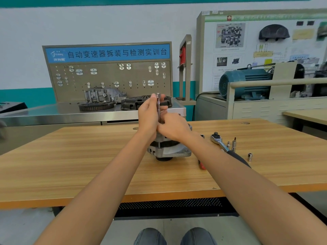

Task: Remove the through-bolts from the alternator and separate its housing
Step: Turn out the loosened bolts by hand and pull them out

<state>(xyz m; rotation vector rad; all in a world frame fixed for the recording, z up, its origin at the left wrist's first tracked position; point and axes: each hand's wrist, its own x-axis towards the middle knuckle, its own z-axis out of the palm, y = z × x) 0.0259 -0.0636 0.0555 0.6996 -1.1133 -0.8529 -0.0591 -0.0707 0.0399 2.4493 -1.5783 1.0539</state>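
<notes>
Alternator [169,147], a squat cast-aluminium unit with a ribbed grey housing and a dark pulley underneath, is stood pulley-down on the wood-grain laminate table [88,156], near its middle and partly hidden behind both wrists. A slim steel extension bar with a socket end [158,105] is held upright above the housing. The bar is gripped by the left hand [150,112], whose fingers are curled round its upper shaft, while its lower part is pinched by the right hand [174,126], just over the top of the alternator; whether the tip is seated on a bolt head cannot be told.

The alternator is judged heavy, rigid and stable on its pulley, though it may rock if sideways force is applied. The housing halves are best taken by the finned outer rim and mounting lugs, not by the pulley. The through-bolts are expected to be long, thin and easily dropped.

A chrome ratchet handle with a black grip [223,144] and several small loose sockets [249,156] are laid to the right of the alternator.
</notes>
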